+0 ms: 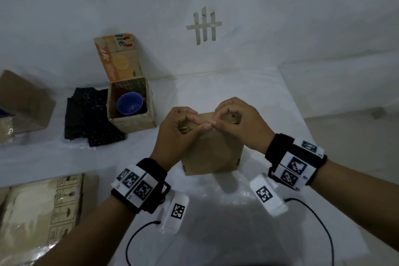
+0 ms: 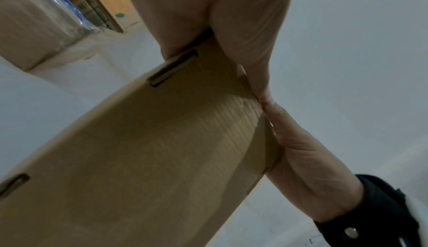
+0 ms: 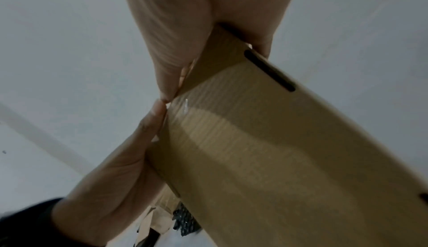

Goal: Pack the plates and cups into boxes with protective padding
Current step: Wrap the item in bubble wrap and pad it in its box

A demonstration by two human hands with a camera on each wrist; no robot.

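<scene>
So both hands are up on the top edge of the small plain cardboard box [image 1: 212,153], which sits upright on the white counter [image 1: 248,93], right in front of the person. The left hand [image 1: 176,134] is curled over the box's top left part, thumb stretched toward the middle, and the right hand [image 1: 241,127] is curled over the top right part. The thumb tips meet at about the middle of the near top edge, and the wrist views back that up: in each one a thumb lies along the front wall while the other fingers [image 1: 185,114] hook over the rim. So both hands have hold of the top of the box, fingers bent rather than straight. Honestly can't tell if they're pinching a flap or just the wall edge, since the hands cover that bit.

Further back on the left there's a second, printed box [image 1: 131,112] with its lid flap standing up and a blue cup [image 1: 130,104] sitting inside it, well apart from the hands. A dark speckled padding sheet [image 1: 90,116] lies just beside that box, touching its left side. Another brown box [image 1: 23,106] is at the far left edge, and a flattened carton [image 1: 43,207] lies near the left forearm.
</scene>
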